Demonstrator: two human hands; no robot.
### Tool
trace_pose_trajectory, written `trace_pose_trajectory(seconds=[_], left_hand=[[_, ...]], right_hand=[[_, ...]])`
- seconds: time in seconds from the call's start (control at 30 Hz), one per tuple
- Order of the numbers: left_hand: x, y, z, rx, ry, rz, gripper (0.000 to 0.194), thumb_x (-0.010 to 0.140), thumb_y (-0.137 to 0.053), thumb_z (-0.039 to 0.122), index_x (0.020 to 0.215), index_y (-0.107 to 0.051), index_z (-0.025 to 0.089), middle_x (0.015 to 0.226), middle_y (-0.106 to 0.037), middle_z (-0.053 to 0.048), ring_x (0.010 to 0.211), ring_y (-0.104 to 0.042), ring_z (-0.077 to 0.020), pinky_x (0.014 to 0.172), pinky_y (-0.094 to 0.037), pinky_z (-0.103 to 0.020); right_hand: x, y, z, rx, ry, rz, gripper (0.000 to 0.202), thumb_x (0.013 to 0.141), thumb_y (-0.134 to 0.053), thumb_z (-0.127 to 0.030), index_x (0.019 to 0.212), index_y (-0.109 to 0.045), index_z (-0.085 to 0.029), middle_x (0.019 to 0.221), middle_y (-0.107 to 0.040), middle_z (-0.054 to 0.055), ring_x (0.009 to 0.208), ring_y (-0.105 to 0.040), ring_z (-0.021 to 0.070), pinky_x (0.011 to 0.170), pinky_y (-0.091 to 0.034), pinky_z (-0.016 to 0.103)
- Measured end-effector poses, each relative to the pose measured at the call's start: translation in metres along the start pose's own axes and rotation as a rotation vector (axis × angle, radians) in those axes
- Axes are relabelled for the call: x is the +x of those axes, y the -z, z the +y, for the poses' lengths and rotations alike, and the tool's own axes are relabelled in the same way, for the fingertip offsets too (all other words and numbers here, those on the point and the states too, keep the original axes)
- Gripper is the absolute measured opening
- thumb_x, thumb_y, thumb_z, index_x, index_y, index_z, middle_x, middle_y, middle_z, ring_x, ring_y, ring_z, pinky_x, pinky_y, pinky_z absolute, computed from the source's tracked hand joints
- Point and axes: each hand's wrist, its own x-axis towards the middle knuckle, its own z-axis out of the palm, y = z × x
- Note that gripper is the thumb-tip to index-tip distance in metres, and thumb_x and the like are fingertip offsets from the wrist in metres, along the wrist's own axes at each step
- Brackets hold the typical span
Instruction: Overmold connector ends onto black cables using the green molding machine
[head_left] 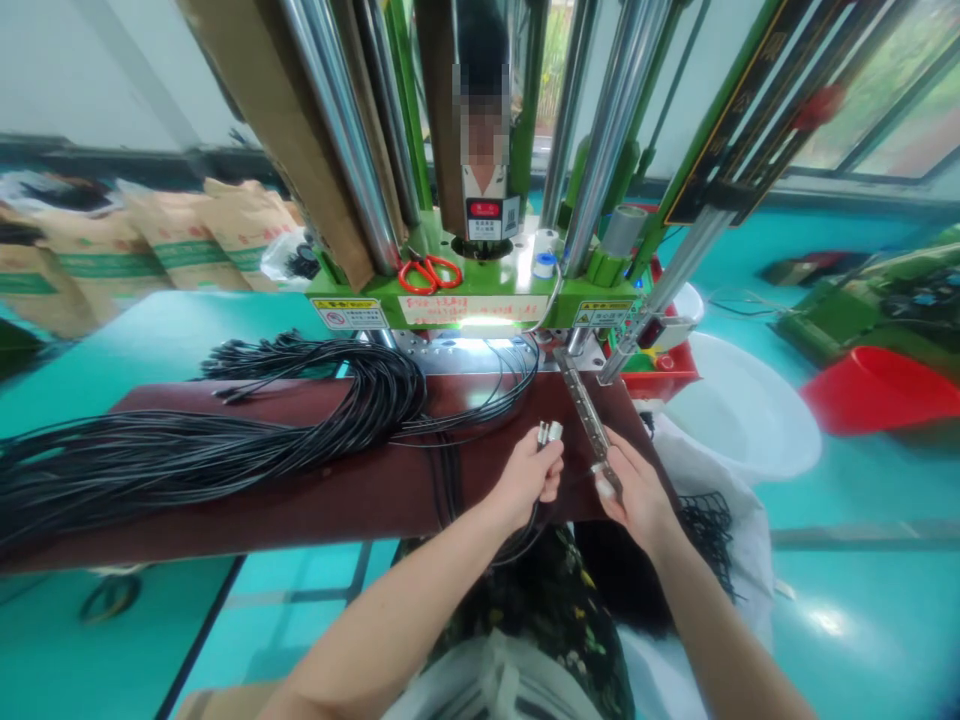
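Note:
My left hand [526,478] is closed around a few black cables whose silvery metal connectors [550,432] stick up past the thumb and fingers. A long metal bar [586,408] with a row of small holes or pegs is gripped near its close end by my right hand [636,492]. The bar slants away, its far end by the metal bed [480,355] of a green press machine [352,285]. Several thin cables [487,410] curve from the bed across the brown tabletop [375,510]. How many cables my left hand holds is hidden by the fingers.
A thick bundle of black cables [300,445] lies along the table's left side. Red-handled scissors [430,274] rest on the press. To the right are a red bin [667,383], a white tub [750,410] and a white sack [750,530]. Paper sacks [172,235] stand behind left.

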Motion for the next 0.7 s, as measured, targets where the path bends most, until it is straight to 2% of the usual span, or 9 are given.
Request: trace_pose_trajectory(seconds=[0.13, 0.23, 0.4, 0.6, 0.7], left_hand=[[0.0014, -0.001, -0.0037, 0.11, 0.064, -0.094, 0.031, 0.066, -0.063, 0.029, 0.066, -0.033, 0.02, 0.044, -0.029, 0.011, 0.034, -0.02, -0.0014, 0.033, -0.012, -0.016], [0.0021, -0.0007, -0.0032, 0.127, 0.083, -0.091, 0.03, 0.064, -0.064, 0.027, 0.063, -0.036, 0.019, 0.041, -0.03, 0.01, 0.033, -0.021, -0.0017, 0.033, -0.013, -0.016], [0.0017, 0.0016, -0.001, 0.144, 0.099, -0.116, 0.022, 0.063, -0.064, 0.027, 0.06, -0.044, 0.016, 0.039, -0.031, 0.01, 0.033, -0.021, -0.0017, 0.032, -0.014, -0.017], [0.001, 0.0004, -0.0004, 0.129, 0.086, -0.098, 0.024, 0.062, -0.065, 0.029, 0.06, -0.045, 0.016, 0.039, -0.03, 0.01, 0.032, -0.021, -0.0015, 0.033, -0.013, -0.017], [0.0007, -0.001, -0.0042, 0.157, 0.045, -0.031, 0.028, 0.061, -0.066, 0.031, 0.059, -0.042, 0.017, 0.037, -0.031, 0.01, 0.031, -0.023, -0.0021, 0.033, -0.014, -0.017]], right_hand=[[0.0, -0.0002, -0.0034, -0.036, 0.011, -0.05, 0.054, 0.079, -0.055, -0.045, 0.125, -0.044, -0.018, 0.043, -0.042, -0.008, 0.029, -0.026, 0.0041, 0.027, -0.017, 0.015], [0.0002, 0.0013, -0.0044, -0.066, 0.003, -0.108, 0.056, 0.079, -0.055, -0.045, 0.126, -0.043, -0.016, 0.042, -0.041, -0.008, 0.029, -0.026, 0.0046, 0.027, -0.018, 0.016], [0.0004, 0.0036, -0.0043, -0.12, -0.018, -0.107, 0.058, 0.078, -0.054, -0.047, 0.127, -0.043, -0.018, 0.043, -0.041, -0.008, 0.031, -0.027, 0.0047, 0.028, -0.02, 0.015], [-0.0027, 0.0012, -0.006, -0.174, -0.02, -0.096, 0.058, 0.078, -0.053, -0.049, 0.126, -0.045, -0.018, 0.044, -0.04, -0.007, 0.032, -0.027, 0.0048, 0.029, -0.021, 0.015], [-0.0062, -0.0044, -0.0073, -0.28, -0.009, -0.051, 0.058, 0.077, -0.053, -0.051, 0.127, -0.045, -0.022, 0.05, -0.045, -0.005, 0.036, -0.032, 0.0056, 0.03, -0.026, 0.016]])
